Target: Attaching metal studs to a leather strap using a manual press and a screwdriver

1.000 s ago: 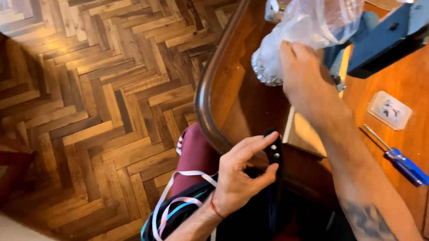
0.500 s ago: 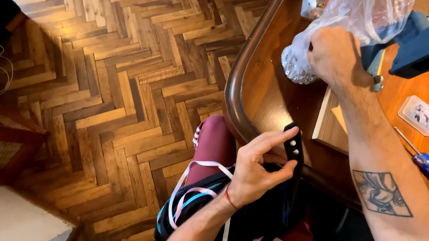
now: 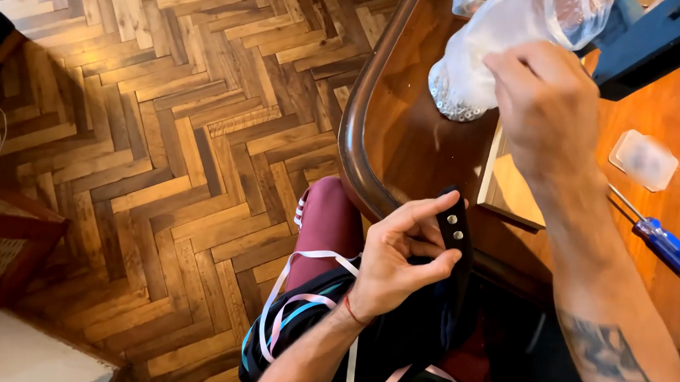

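1. Herringbone parquet floor (image 3: pixel 128 161) lies left of a dark wooden bench (image 3: pixel 398 136).
2. Left hand (image 3: pixel 399 260), its grip pinched on a black strap (image 3: pixel 454 236) at the near bench edge; stiff-looking, light, two rivets.
3. Right hand (image 3: pixel 548 108), its grip clenched on a clear plastic bag (image 3: pixel 515 34), soft and crinkly, holding small silvery bits settled at its bottom.
4. Blue-handled screwdriver (image 3: pixel 666 247) lies right.

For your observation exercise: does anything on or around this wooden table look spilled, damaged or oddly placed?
Nothing stands out. The right hand grips a clear plastic bag, the left hand pinches a black strap, and a blue screwdriver lies flat on the table.
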